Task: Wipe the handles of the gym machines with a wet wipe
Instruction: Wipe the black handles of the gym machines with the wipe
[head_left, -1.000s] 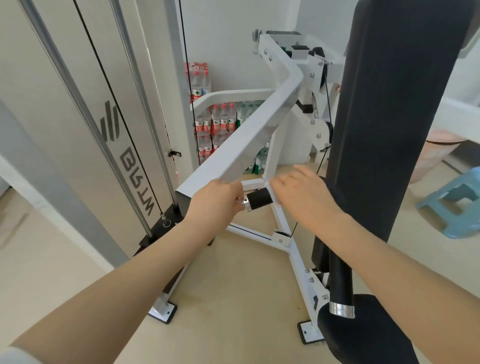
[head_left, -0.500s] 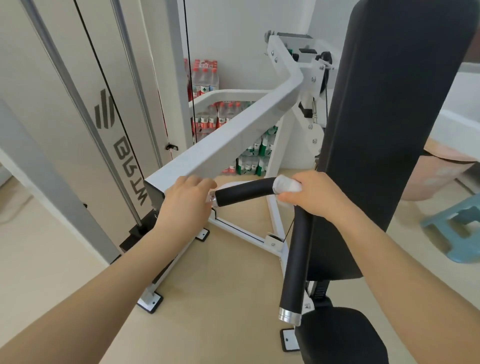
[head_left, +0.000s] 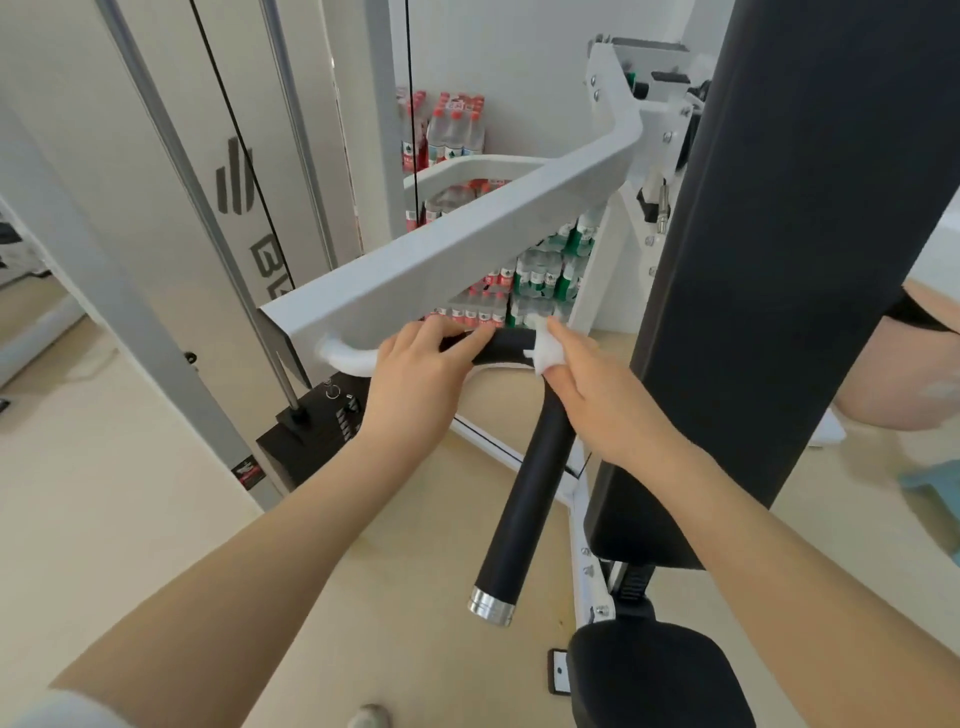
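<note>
A black foam handle (head_left: 524, 499) bends from a horizontal grip under the white machine arm (head_left: 467, 249) down to a chrome end cap (head_left: 491, 610). My left hand (head_left: 421, 379) wraps the horizontal grip near the white curved tube. My right hand (head_left: 597, 395) presses a crumpled white wet wipe (head_left: 540, 353) against the bend of the handle, fingers folded around the wipe.
The tall black back pad (head_left: 800, 249) stands right of the handle, the black seat (head_left: 649, 675) below it. A weight stack (head_left: 306, 441) with guide rods and cable sits left. Packs of bottled water (head_left: 524, 291) are stacked behind. A blue stool (head_left: 935, 483) is at the right edge.
The view has moved closer. My left hand slid right along the horizontal grip, while my right hand with the wipe stays at the handle's bend, pressing against its side.
</note>
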